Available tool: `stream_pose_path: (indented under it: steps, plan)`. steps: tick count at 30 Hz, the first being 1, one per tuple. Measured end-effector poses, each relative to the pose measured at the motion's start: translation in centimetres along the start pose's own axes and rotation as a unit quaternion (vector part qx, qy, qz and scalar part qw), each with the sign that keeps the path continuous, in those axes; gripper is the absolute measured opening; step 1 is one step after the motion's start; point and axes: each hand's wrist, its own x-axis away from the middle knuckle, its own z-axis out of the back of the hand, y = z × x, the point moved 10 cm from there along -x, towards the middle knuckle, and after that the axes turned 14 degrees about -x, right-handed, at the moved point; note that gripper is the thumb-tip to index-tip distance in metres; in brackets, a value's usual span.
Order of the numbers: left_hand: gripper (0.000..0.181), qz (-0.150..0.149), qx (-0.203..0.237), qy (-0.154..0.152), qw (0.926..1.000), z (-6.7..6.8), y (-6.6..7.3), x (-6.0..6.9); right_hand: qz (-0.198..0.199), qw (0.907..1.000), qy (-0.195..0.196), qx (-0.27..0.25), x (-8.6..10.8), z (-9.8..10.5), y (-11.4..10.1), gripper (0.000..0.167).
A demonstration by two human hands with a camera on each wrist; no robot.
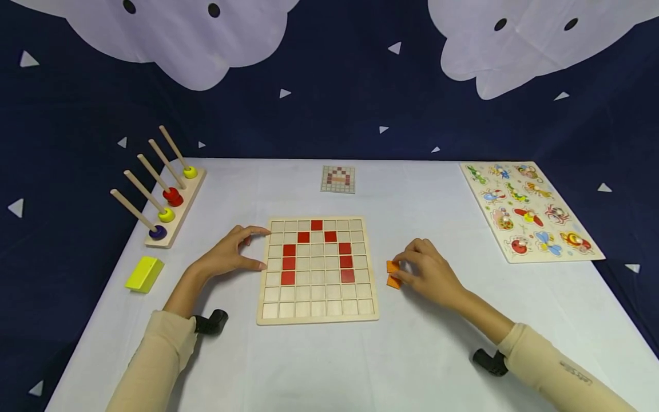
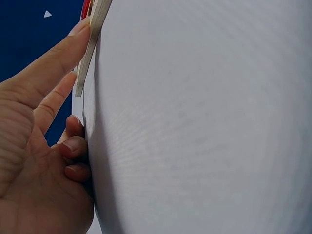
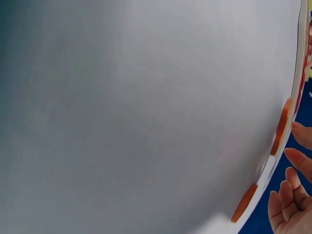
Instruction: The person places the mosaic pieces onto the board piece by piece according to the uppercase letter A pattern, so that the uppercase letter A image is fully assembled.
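Observation:
A square wooden grid board (image 1: pixel 317 309) lies flat in the middle, with several red tiles (image 1: pixel 288 263) set in its cells in an arch shape. My left hand (image 1: pixel 226 252) touches the board's left edge with thumb and index finger stretched out; in the left wrist view its other fingers (image 2: pixel 73 146) are bent. Right of the board lie two orange tiles (image 1: pixel 393 282) on the cloth. The fingertips of my right hand (image 1: pixel 424 272) are at these tiles. In the right wrist view a gap shows between thumb and index finger, and the orange tiles (image 3: pixel 243 204) rest on the table.
Behind the board lies a small pattern card (image 1: pixel 338 179). A wooden peg stand (image 1: pixel 180 214) with coloured beads and a yellow block (image 1: pixel 145 274) are at the left. An insect picture board (image 1: pixel 530 212) lies at the back right. A dark curtain (image 1: pixel 350 80) hangs behind the table.

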Motion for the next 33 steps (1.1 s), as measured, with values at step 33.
stream_pose_path:
  steps: [33]
  plan:
    - [0.077,-0.003,0.001,0.004,1.0000,-0.1,-0.2,-0.1,-0.001,0.9984,-0.049,-0.027,-2.8,-1.6,-0.9,0.019]
